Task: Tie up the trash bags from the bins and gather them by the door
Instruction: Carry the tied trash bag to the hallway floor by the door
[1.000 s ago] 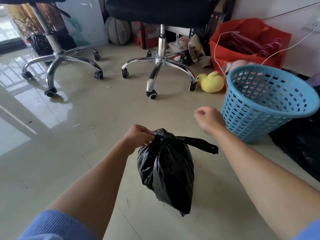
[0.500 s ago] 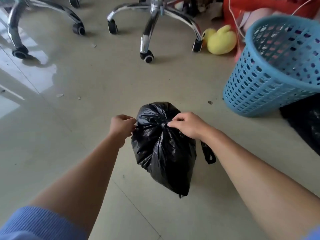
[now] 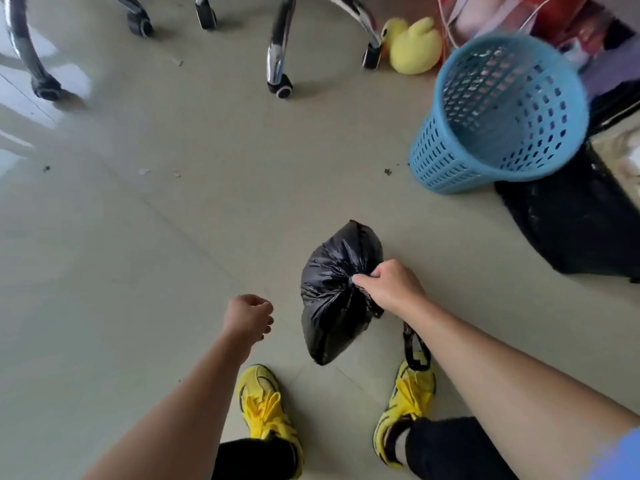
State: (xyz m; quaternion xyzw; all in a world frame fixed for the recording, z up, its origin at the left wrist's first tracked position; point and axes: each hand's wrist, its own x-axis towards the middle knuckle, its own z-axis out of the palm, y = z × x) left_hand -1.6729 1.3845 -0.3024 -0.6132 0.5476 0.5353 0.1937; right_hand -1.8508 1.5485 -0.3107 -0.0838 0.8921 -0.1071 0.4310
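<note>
Head view: the right hand (image 3: 391,289) has its fingers clamped on the gathered neck of the black trash bag (image 3: 332,306). The bag is well apart from the blue basket (image 3: 436,157), on the person's side of it. The left hand (image 3: 247,317), farther from the basket, has its fingers curled together, holding nothing.

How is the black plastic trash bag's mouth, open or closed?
Closed: the black plastic trash bag is bunched tight at its neck, gripped by the right hand.

No readable text, label, brand, number or sign anywhere in view.
</note>
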